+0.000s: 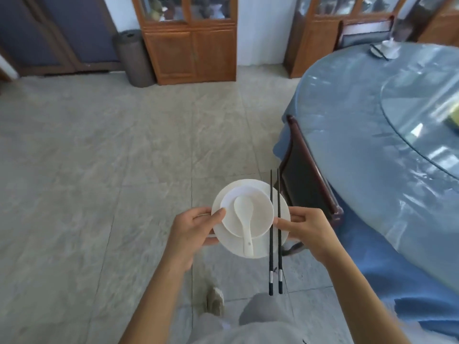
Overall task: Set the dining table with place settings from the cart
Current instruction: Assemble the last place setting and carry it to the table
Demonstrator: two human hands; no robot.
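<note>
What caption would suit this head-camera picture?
Both hands carry a plate with bowl, spoon and chopsticks toward the round table.

Open tiled floor [99,157] ahead and left; dark chair [308,175] against round table [360,125] at right.

You hold white plate [228,240] level above floor, well left of dining table [360,125]. White bowl [260,214] sits on plate, toward far left of it. White ceramic spoon [244,220] lies in bowl, scoop up at far end, handle pointing back at you, tip past bowl rim onto plate. Two black chopsticks [275,244] lie side by side across plate's right part, just beside bowl, silver-banded ends overhanging near rim. Table round, blue cloth under clear cover; one setting [383,49] already at far edge.
</note>
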